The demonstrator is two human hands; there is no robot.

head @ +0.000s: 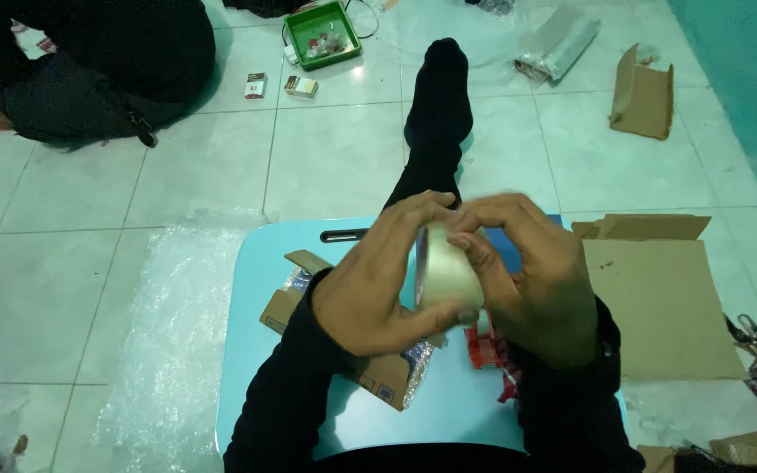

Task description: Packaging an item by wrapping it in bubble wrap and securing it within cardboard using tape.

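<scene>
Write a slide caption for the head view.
Both hands grip a tape roll above a cardboard box on a blue tray.

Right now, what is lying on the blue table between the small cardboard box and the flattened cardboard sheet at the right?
In the head view, a red packet lies between the small cardboard box and the flattened cardboard sheet, mostly hidden under the right hand.

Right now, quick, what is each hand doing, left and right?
Left hand: closed around the roll of clear tape, holding it.
Right hand: also gripping the roll, fingertips pressed on its rim.
</scene>
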